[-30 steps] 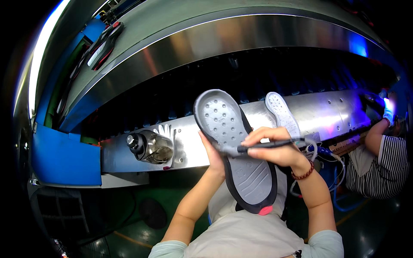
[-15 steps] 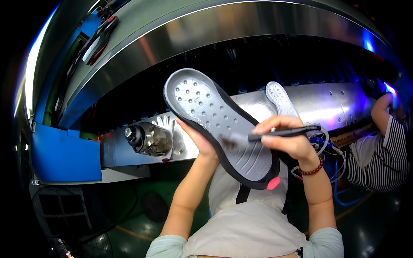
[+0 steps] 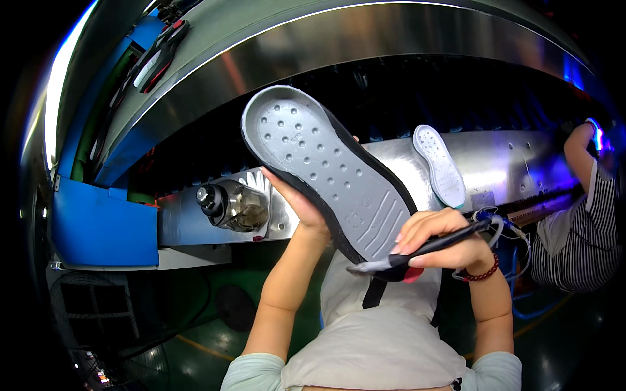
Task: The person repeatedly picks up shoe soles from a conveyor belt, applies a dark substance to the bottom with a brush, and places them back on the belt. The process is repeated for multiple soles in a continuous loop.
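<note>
Since 1 s ago the grey shoe sole [image 3: 326, 173] swung up & tipped left, held from under by the left hand [image 3: 297, 199], w/ the right hand [image 3: 443, 241] gripping a dark brush [image 3: 417, 251] at its heel end.

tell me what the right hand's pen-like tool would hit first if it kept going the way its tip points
Probably the heel end of the grey shoe sole: the tool in the right hand points left with its tip at the sole's lower edge. Depth is unclear.
</note>
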Action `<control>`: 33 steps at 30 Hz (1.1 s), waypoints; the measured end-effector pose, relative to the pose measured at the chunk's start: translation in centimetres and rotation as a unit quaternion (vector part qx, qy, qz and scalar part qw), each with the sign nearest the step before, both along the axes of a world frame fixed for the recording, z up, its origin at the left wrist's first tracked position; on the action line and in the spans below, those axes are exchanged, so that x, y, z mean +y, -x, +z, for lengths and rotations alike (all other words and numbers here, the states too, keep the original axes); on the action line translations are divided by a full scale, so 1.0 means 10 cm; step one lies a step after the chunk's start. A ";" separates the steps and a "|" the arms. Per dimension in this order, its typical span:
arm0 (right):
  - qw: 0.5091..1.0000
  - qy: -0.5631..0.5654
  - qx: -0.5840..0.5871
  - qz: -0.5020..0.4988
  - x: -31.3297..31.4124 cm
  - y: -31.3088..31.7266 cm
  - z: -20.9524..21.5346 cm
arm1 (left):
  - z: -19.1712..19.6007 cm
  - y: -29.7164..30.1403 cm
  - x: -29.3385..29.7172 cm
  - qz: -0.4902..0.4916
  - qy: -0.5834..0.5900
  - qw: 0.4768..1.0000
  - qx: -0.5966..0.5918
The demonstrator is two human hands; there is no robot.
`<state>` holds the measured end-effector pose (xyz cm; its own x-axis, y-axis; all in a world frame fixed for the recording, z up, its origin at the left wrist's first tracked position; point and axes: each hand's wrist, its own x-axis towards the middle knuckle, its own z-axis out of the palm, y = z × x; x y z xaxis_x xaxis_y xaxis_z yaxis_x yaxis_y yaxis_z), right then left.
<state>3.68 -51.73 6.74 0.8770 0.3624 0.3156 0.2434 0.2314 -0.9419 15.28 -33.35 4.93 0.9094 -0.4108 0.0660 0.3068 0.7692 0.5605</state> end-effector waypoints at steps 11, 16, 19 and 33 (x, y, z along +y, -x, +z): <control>0.977 -0.177 0.111 -0.035 -0.09 0.15 -0.02 | 0.30 -0.13 0.06 0.014 -0.010 0.998 -0.057; 0.995 0.077 -0.033 -0.062 -0.07 0.10 0.00 | 0.35 -0.20 0.09 0.027 -0.042 0.995 -0.091; 0.995 -0.099 0.022 -0.012 -0.17 0.07 -0.03 | 0.48 -0.17 0.06 0.013 -0.018 0.994 -0.110; 0.954 -0.229 0.132 -0.141 0.30 0.12 0.06 | 0.04 0.46 0.08 0.013 -0.031 0.998 -0.056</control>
